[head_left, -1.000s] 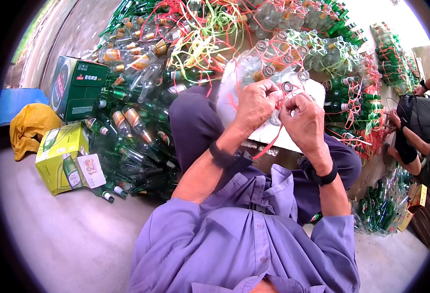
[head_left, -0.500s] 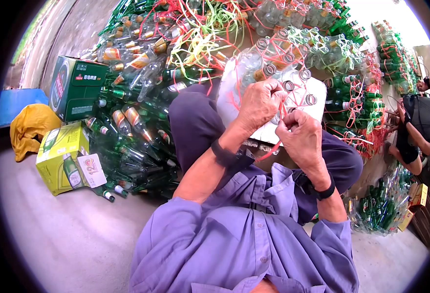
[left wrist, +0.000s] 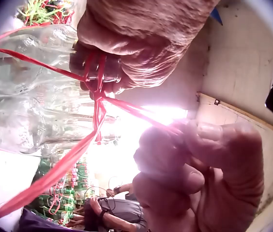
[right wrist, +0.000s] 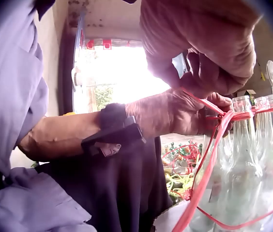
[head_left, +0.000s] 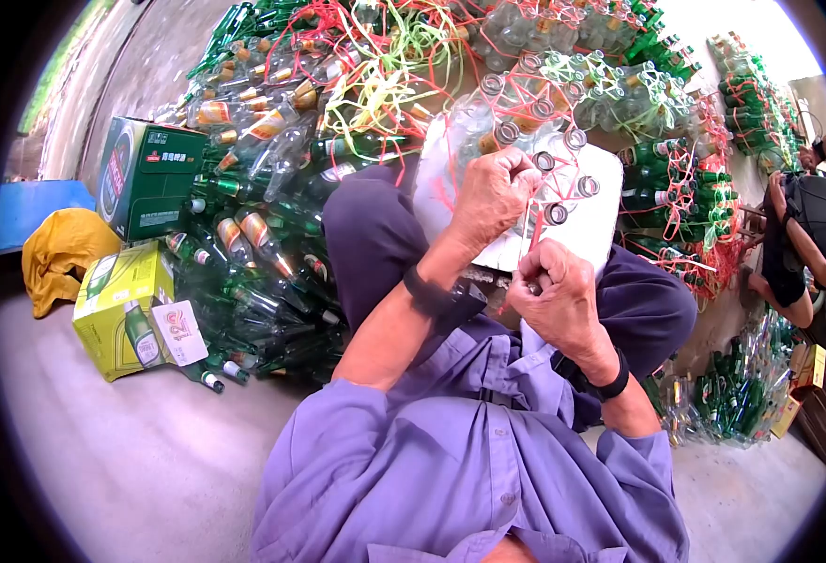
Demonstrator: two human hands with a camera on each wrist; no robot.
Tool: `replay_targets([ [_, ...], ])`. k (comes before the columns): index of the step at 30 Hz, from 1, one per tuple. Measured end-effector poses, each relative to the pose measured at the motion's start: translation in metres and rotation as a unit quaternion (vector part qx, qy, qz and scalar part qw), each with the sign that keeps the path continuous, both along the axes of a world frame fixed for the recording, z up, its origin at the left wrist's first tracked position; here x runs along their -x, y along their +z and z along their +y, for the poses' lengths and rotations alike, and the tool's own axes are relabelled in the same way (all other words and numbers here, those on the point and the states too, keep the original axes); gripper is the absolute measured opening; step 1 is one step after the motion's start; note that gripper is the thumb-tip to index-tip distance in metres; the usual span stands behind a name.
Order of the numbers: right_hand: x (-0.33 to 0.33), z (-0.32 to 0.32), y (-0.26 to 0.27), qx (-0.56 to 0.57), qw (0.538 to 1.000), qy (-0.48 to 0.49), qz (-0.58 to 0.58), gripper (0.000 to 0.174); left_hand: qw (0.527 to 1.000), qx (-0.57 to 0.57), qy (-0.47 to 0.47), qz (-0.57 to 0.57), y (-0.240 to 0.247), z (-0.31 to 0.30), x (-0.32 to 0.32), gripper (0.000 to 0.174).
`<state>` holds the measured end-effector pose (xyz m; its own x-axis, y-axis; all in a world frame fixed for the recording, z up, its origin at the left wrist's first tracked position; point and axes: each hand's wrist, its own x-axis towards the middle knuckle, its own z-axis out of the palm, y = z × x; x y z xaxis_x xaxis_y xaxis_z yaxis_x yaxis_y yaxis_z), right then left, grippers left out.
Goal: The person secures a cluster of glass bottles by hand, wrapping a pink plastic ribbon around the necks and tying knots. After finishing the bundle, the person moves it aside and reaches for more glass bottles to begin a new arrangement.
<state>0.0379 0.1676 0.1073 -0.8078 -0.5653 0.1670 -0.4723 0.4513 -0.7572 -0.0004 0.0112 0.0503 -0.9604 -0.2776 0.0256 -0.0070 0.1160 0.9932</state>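
A group of clear glass bottles stands upright on a white board, red plastic twine laced around their necks. My left hand is at the near-left neck; in the left wrist view its fingers curl around that bottle's neck and the twine. Lower and closer to my body, my right hand pinches a strand of the twine, which runs taut from a knot beside the neck. Another loose length of twine hangs down past the bottles.
Many green and clear bottles lie piled at the left, beside a green carton and a yellow-green carton. Tangled yellow and red twine lies ahead. Tied bottle bundles stand to the right, where another person bends over.
My right hand has drawn back toward my body and away from the left hand, pulling the twine strand. My left hand stays at the bottle neck.
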Motion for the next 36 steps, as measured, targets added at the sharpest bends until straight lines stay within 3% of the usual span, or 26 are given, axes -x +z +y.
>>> replay_targets([
  [15,0.000,0.003,-0.003,0.035,0.998,0.044,-0.020,0.020,1.000,0.015,-0.005,0.007,0.003,-0.001,0.001,0.014],
  [21,-0.005,0.006,0.004,0.039,0.999,-0.001,-0.034,0.019,1.000,0.000,-0.002,0.018,0.001,0.001,0.001,0.012],
  [26,0.002,0.013,0.004,0.116,0.991,-0.061,-0.022,0.018,1.000,0.008,0.010,0.028,0.011,0.000,-0.007,0.011],
  [28,0.005,0.015,0.001,0.143,0.983,-0.104,-0.044,0.016,0.981,0.183,0.036,0.052,0.019,-0.004,-0.011,0.009],
  [29,0.006,0.015,0.001,0.145,0.983,-0.105,-0.044,0.016,0.981,0.185,0.034,0.052,0.021,-0.005,-0.012,0.009],
  [31,0.009,0.013,0.001,0.215,0.962,-0.117,-0.124,0.014,0.925,0.354,0.093,0.101,0.024,-0.007,-0.012,0.007],
  [33,0.009,0.012,-0.007,0.241,0.951,-0.105,-0.162,0.009,0.909,0.386,0.105,0.121,0.035,-0.008,-0.011,0.009],
  [35,0.008,0.007,-0.010,0.322,0.901,-0.079,-0.280,0.004,0.891,0.417,0.116,0.140,0.039,-0.007,-0.006,0.013],
  [36,0.006,0.003,-0.008,0.329,0.898,-0.079,-0.283,0.006,0.888,0.407,0.102,0.188,0.038,-0.005,0.002,0.017],
])
